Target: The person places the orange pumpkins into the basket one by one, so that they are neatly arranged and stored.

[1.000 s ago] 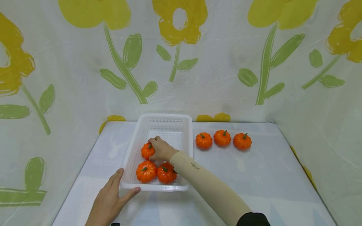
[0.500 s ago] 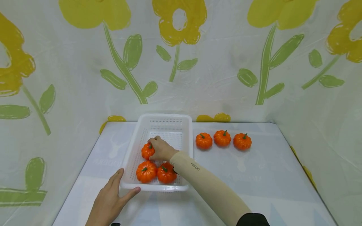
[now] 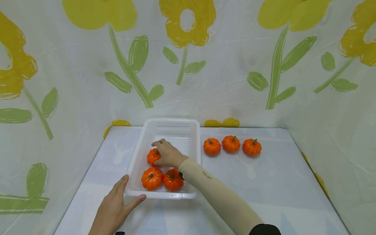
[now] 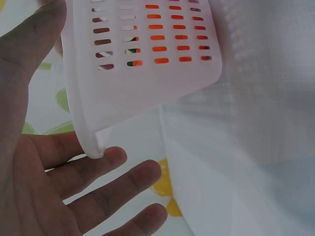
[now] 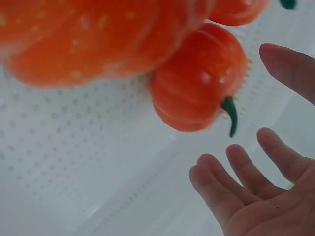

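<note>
A white perforated plastic basket (image 3: 160, 195) holds three small orange pumpkins with green stems. Two sit side by side at its near end: the left pumpkin (image 3: 151, 179) and the right pumpkin (image 3: 173, 180). Behind them, at the left wall, is the third pumpkin (image 3: 152, 157). My right hand (image 3: 169, 155) hovers over it inside the basket; in the right wrist view its fingers are spread apart from the stemmed pumpkin (image 5: 199, 81). At the basket's near left corner, my left hand (image 3: 113, 207) rests with thumb and fingers spread about the rim (image 4: 81, 105).
To the basket's right, three more pumpkins stand in a row on the white table: a left one (image 3: 211, 147), a middle one (image 3: 230, 144) and a right one (image 3: 251, 147). A flower-printed curtain (image 3: 223, 78) encloses the back and sides.
My right hand has loosened from the third pumpkin, its fingers lifting slightly off it. The pumpkin stays in the basket, and my left hand has not moved.
</note>
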Demonstrator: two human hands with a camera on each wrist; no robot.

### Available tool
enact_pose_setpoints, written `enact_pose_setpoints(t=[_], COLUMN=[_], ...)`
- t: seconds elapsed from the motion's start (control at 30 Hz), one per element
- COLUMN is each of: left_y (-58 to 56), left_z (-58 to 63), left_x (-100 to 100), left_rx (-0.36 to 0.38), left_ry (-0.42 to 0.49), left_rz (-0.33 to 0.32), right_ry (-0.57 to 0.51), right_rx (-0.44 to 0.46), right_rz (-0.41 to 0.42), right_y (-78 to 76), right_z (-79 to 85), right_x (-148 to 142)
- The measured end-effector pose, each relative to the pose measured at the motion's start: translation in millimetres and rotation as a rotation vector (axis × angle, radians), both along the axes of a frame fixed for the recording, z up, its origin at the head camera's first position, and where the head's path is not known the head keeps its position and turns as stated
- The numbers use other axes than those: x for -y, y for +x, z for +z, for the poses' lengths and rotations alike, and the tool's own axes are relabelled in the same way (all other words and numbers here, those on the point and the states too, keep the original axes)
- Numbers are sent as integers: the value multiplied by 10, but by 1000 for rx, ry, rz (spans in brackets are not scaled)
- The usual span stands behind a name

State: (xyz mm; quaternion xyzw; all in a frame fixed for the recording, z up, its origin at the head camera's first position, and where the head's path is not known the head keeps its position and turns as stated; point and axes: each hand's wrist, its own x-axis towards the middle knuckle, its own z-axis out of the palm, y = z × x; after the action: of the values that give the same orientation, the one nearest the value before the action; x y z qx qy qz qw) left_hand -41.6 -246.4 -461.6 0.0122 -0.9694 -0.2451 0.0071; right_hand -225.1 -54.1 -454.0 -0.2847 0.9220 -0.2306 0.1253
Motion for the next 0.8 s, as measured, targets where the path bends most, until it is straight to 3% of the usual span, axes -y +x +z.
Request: enact_pose_setpoints(t=[0.23,0.43,0.63,0.8], left_y=[-10,-15,-8,3], left_z=[12,12,1,9], left_x=[-10,-19,-19,-4], left_rx=[-15,18,12,25], left_ry=[-4,-9,-3,-12], left_rz=[-7,3,-4,5], right_ry=[-99,-204,-296,-350], right_rx=[8,-82,-200,-176], right_rz=[-14,-38,-168,-311], right_y=[80,141,234,216], right_z=[294,508,432,234], right_x=[-205,-559,-1070,-1476])
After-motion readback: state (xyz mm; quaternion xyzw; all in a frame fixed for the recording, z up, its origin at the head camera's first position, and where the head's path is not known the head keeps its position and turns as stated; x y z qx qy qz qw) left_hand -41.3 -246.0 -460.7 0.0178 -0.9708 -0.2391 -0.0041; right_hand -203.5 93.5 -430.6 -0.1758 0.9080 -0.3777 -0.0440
